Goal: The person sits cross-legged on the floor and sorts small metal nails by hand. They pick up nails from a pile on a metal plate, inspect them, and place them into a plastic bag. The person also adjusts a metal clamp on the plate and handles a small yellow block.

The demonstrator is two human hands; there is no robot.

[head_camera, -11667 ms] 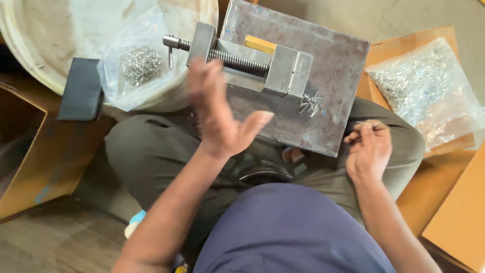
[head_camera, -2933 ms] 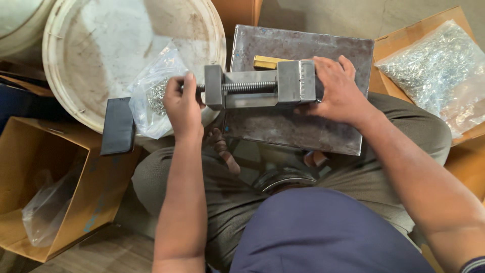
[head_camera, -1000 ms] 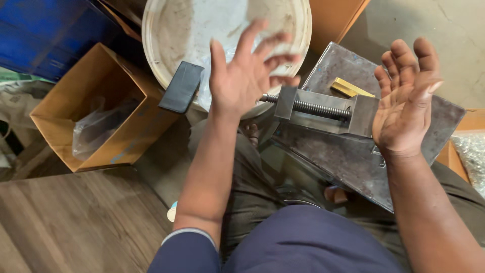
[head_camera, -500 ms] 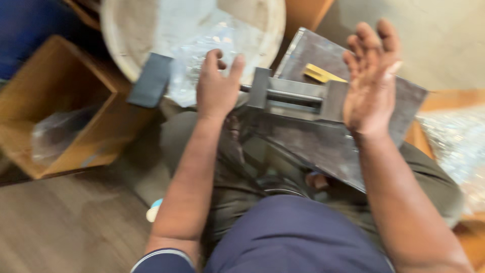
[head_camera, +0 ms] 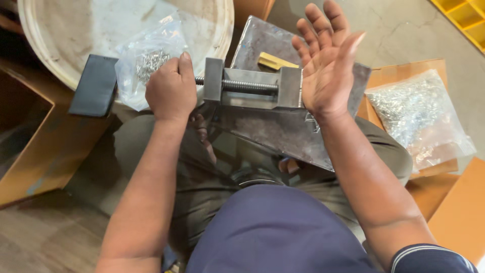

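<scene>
Centre of frame: small grey vise (head_camera: 252,90) on a steel plate (head_camera: 283,129) across the lap. Left hand (head_camera: 171,91) closed around its screw handle, at left end. Right hand (head_camera: 326,60) open, palm up, raised just beside right end. Farther up-left, plastic bag of screws (head_camera: 146,58) on white drum lid (head_camera: 76,35).

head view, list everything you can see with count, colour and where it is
vise: 1, grey metal, on the plate across the lap
metal plate: 1, dark grey, resting on the thighs
yellow piece: 1, on the plate behind the vise
bucket lid: 1, white, upper left
small bag of metal parts: 1, clear, on the lid
black block: 1, at the lid's edge, left
large bag of metal parts: 1, clear, on cardboard at right
cardboard boxes: brown, left and right
yellow crate: 1, top right corner
left hand: closed at the vise's screw end
right hand: open, palm up, over the vise's right end
</scene>
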